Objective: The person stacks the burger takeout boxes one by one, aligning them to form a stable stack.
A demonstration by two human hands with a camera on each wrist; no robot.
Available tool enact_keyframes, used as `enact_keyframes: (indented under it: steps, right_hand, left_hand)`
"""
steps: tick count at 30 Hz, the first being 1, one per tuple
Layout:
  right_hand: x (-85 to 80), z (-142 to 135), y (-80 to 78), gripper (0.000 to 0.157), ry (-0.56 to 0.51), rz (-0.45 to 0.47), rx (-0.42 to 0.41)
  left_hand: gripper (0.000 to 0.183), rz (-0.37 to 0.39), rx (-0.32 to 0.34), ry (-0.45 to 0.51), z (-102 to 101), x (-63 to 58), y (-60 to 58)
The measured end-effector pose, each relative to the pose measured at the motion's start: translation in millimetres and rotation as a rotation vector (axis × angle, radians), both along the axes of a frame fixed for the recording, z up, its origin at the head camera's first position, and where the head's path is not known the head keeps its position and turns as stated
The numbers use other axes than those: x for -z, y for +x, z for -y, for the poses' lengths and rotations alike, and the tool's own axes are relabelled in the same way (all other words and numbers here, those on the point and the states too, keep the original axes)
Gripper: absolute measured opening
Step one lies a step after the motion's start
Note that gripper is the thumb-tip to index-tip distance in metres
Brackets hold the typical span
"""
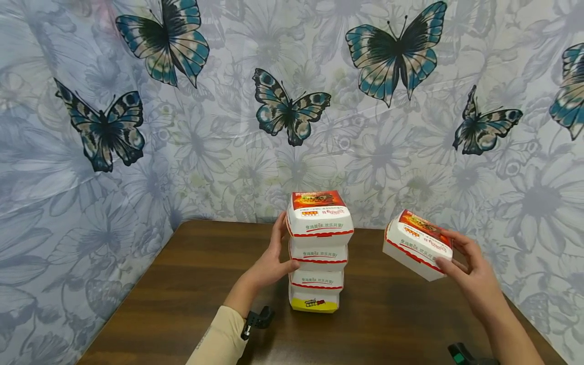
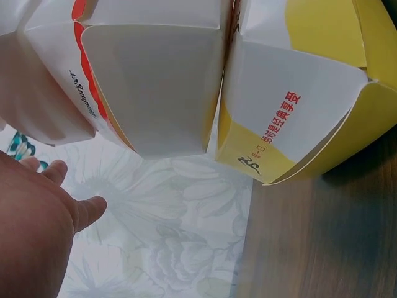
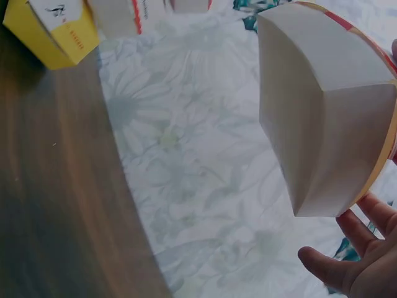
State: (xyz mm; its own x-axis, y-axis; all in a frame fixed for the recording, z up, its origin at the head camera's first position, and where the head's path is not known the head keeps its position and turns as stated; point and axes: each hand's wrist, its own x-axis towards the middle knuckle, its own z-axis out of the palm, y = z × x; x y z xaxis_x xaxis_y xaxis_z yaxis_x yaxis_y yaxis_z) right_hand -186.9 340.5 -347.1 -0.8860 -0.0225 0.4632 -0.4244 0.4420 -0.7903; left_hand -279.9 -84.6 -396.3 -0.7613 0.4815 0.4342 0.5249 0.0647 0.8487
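Several white paper burger boxes [image 1: 318,252] stand stacked in the middle of the table; the top one shows a red burger picture, and the lowest has a yellow base [image 1: 315,304]. My left hand [image 1: 268,264] is at the stack's left side, fingers extended upward beside the top box and thumb near the middle of the stack. To the right, my right hand [image 1: 476,279] grips the right end of another burger box [image 1: 412,244], thumb in front and fingers behind. This box hangs tilted above the table, its plain white underside [image 3: 291,118] showing in the right wrist view.
The brown wooden table [image 1: 201,304] ends at a wall hung with floral cloth [image 1: 219,167] printed with blue butterflies. A black strap device [image 1: 257,322] sits on the left wrist, and another black device [image 1: 467,355] shows by the right wrist.
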Motion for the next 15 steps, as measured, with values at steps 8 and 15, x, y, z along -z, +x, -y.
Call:
enact_keyframes:
  steps: [8, 15]
  right_hand:
    - [-28.1, 15.9, -4.4, 0.061, -0.082, -0.029, -0.043]
    - [-50.2, 35.1, -10.3, 0.059, -0.169, -0.072, -0.110]
  left_hand:
    - [0.117, -0.001, -0.003, 0.005, 0.9, 0.6, -0.7]
    - [0.118, -0.012, 0.005, 0.007, 0.1, -0.3, -0.4]
